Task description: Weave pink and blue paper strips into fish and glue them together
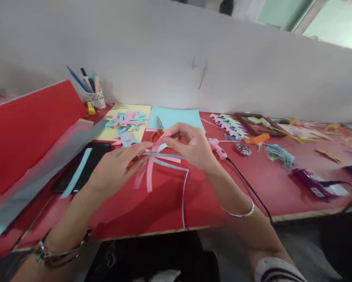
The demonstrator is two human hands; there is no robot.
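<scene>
Both hands meet over the red table around pink and blue paper strips that cross each other. My left hand pinches the crossing from the left, thumb and fingers pressed together. With thumb and forefinger, my right hand grips a pink strip end and bends it upward. Loose ends hang down and out to the right, and one long thin blue strip reaches the table's front edge. Scissors lie partly hidden behind my right hand. A separate blue strip rests across a black phone-like slab beside my left hand.
Woven pink and blue pieces lie on yellow paper, beside a blue sheet. A pink glue gun trails a black cord to the right. A pen cup stands at the back left, near a red board.
</scene>
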